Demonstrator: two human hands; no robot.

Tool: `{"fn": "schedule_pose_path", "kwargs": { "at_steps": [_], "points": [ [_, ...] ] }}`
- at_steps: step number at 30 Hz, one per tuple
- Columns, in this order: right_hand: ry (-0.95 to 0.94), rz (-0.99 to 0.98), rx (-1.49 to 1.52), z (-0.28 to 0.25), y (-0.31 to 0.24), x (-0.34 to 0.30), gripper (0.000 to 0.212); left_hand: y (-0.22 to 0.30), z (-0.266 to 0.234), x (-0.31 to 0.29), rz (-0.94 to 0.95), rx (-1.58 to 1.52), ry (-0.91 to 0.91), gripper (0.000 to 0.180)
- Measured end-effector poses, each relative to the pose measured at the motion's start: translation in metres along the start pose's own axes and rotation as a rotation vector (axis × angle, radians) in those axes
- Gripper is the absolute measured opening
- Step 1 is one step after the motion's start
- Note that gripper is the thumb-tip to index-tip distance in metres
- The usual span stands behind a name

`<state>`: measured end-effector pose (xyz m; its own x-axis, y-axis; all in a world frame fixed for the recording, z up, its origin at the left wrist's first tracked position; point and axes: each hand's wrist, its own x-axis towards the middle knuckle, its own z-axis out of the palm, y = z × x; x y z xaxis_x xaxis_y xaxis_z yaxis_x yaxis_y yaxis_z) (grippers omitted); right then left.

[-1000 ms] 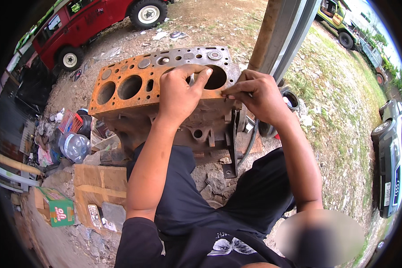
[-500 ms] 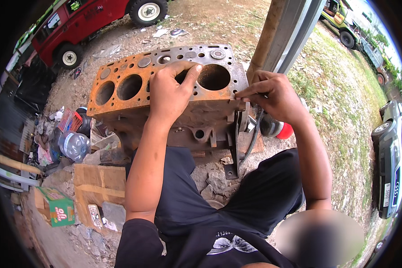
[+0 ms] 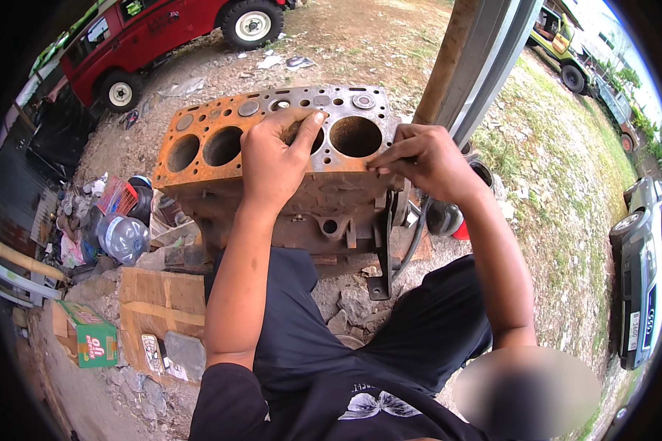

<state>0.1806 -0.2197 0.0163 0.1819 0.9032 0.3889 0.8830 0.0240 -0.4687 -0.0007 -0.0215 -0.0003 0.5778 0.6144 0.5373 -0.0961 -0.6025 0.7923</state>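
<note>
The engine block stands in front of the person, beyond the knees, its long axis running across from left to right. Its top face is rusty orange toward the left end and greyer toward the right. The left hand lies over the middle of the block's top, partly covering one cylinder bore; its thumb is close against the index finger, but I cannot tell whether anything is between them. The right hand is at the block's near right corner, nearer that end, with fingertips close together at the top edge; whether they grip something small is hidden. The open right-end bore lies between the hands, just beside both. A metal post rises beyond the block's right end; a red vehicle stands beyond its left end.
</note>
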Motion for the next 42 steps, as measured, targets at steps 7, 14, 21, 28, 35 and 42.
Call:
{"fn": "schedule_pose_path", "kwargs": {
  "at_steps": [7, 14, 21, 28, 35, 42],
  "points": [
    [-0.110, 0.085, -0.082, -0.012, -0.004, 0.004, 0.023, -0.002, -0.023, -0.004, -0.003, 0.023, 0.028, 0.025],
    [-0.084, -0.013, -0.021, 0.014, -0.010, 0.034, 0.023, -0.021, -0.017, -0.001, -0.012, -0.012, 0.027, 0.027],
    [-0.090, 0.031, -0.111, -0.010, -0.007, 0.010, 0.028, -0.026, -0.024, -0.004, 0.026, -0.021, 0.024, 0.026],
    [-0.116, -0.014, 0.001, 0.024, -0.025, 0.046, 0.022, -0.025, -0.014, -0.002, 0.074, -0.018, 0.058, 0.020],
    [-0.154, 0.142, -0.080, -0.007, -0.023, 0.021, 0.024, -0.022, -0.019, -0.006, 0.124, -0.035, 0.091, 0.018],
    [-0.071, -0.100, -0.005, 0.028, -0.020, 0.044, 0.024, -0.033, -0.024, -0.008, 0.196, 0.060, 0.088, 0.015]
  ]
}}
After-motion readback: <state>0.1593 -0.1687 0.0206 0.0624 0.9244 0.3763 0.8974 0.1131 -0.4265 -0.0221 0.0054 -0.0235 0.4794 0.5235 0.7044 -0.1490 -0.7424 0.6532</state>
